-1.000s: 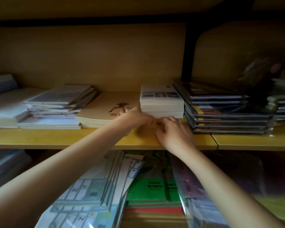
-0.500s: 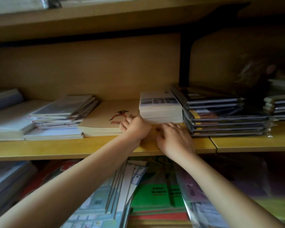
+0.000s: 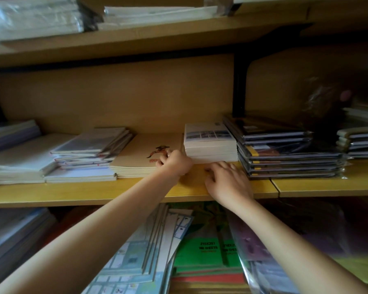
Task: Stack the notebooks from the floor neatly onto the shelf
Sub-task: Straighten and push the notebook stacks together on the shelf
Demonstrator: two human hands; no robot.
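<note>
A small stack of white notebooks point(image 3: 208, 143) with a photo strip on top sits on the yellow wooden shelf point(image 3: 94, 192), between a tan pile and a dark wrapped pile. My left hand point(image 3: 174, 163) is curled with its knuckles against the white stack's front left corner, its fingers resting on the tan notebooks point(image 3: 145, 158). My right hand point(image 3: 227, 181) lies flat on the shelf board just in front of the white stack, fingers spread, fingertips at its bottom edge. Neither hand holds anything.
Dark plastic-wrapped notebooks point(image 3: 285, 153) are piled right of the white stack, with more piles point(image 3: 359, 143) further right. Grey and white piles point(image 3: 89, 149) lie to the left. The upper shelf point(image 3: 136, 39) carries wrapped packs. Below, green pads point(image 3: 206, 249) and pale blue books point(image 3: 136, 257) lie loosely.
The view has tilted upward, bringing the upper shelf into sight. Both hands stay at the front of the white stack; my right hand has flattened and spread its fingers.
</note>
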